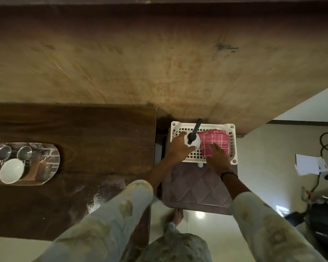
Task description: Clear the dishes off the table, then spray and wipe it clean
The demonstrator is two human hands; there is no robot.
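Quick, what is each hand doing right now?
Left hand: grips the white spray bottle.
Right hand: open, fingers resting on the pink cloth.

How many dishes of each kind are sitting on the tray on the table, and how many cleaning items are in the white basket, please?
Metal cups on the tray: 2 (one, another)
White bowl: 1
Spray bottle in the white basket, gripped by the left hand: 1
Pink checked cloth, under the right hand: 1
Total: 5
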